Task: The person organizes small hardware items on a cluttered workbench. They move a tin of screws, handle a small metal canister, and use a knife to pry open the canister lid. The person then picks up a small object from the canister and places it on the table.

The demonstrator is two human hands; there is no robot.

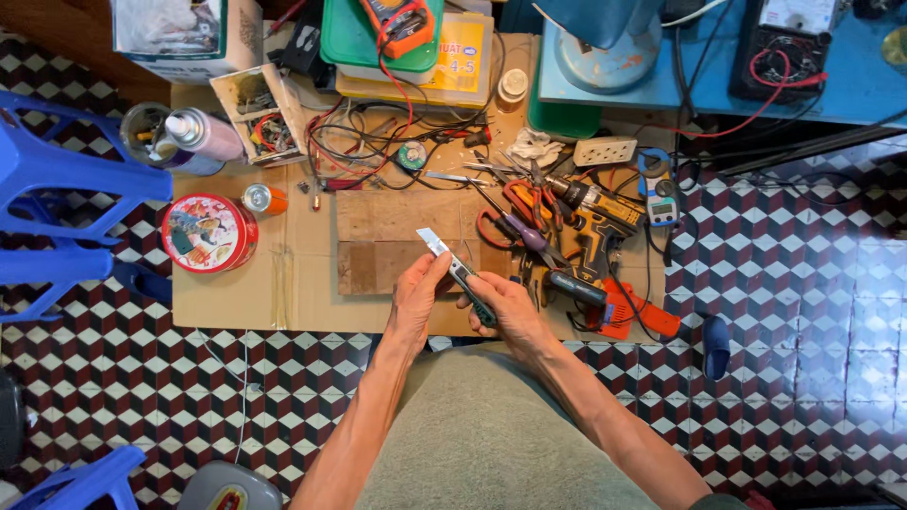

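My right hand (510, 307) grips the dark handle of a utility knife (460, 269) whose silver blade points up and left. The fingertips of my left hand (416, 297) pinch the knife near the base of the blade. Both hands hover over a wooden board (378, 236) that lies on a cardboard sheet (293, 293) on the tiled floor.
Right of the board lie pliers with red handles (520, 203), a yellow cordless drill (595, 212) and an orange tool (628, 316). A round red tin (208, 233), spray cans (194, 137), tangled wires (368, 142) and blue plastic stools (57, 203) sit to the left.
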